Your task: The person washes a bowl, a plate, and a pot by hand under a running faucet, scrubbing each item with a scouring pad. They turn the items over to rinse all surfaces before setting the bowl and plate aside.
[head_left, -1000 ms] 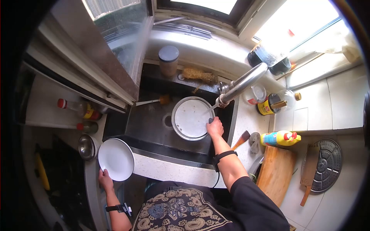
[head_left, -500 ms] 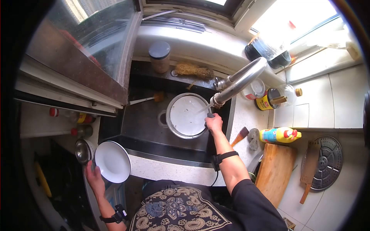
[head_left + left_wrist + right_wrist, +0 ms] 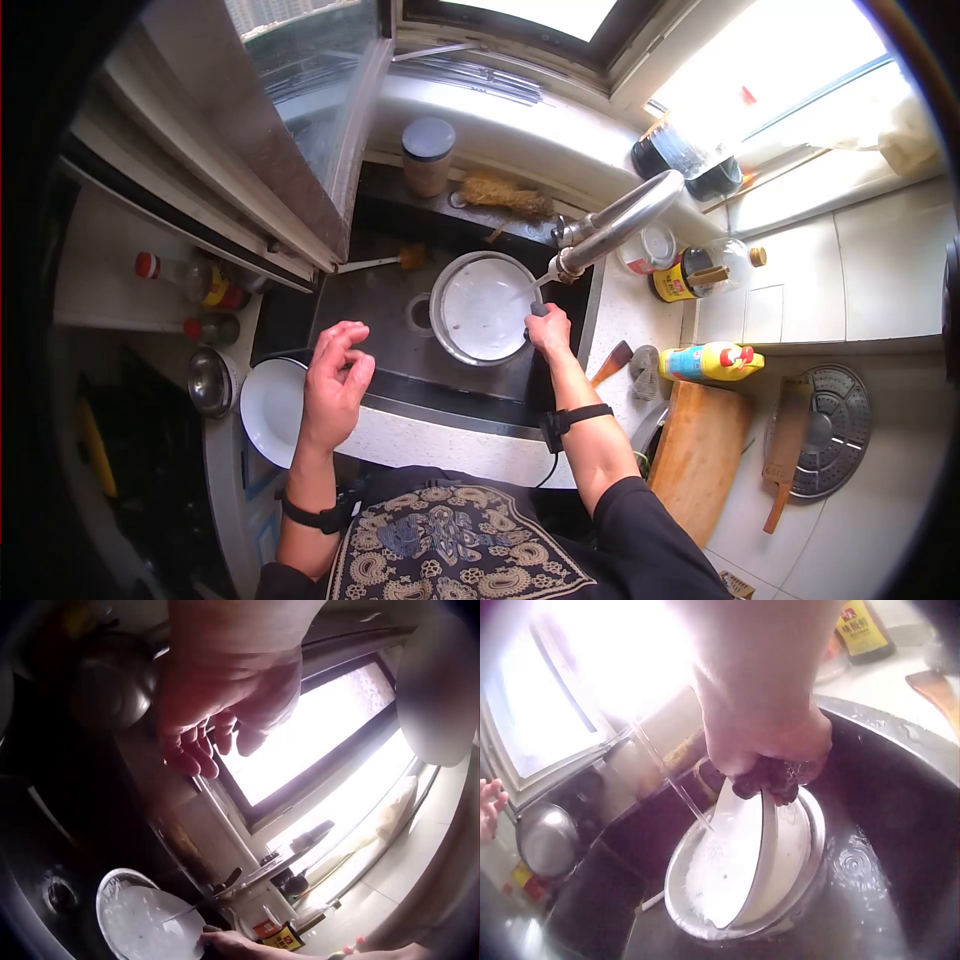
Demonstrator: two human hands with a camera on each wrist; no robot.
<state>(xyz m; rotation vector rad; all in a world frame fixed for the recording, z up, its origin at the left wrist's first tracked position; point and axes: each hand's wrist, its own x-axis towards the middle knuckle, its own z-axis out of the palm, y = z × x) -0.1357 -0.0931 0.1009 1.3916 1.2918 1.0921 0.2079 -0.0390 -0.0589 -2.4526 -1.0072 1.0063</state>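
Note:
My right hand grips a dark scrubber at the edge of a white dish, which leans inside a round metal basin in the sink. Water from the faucet runs into it, and whitish water shows around the dish. Above the sink's front edge, my left hand is raised with fingers loosely bent and nothing in them. Behind it, partly covered by that hand and forearm, a white plate lies at the left counter edge.
Small metal bowls stand left of the plate. A white-handled brush lies in the sink. On the right are a wooden spatula, a mesh scrubber, a yellow bottle and a cutting board.
My left hand has let go of the white plate at the left and risen rightward to the sink's front edge. My right hand stays at the basin while water keeps running.

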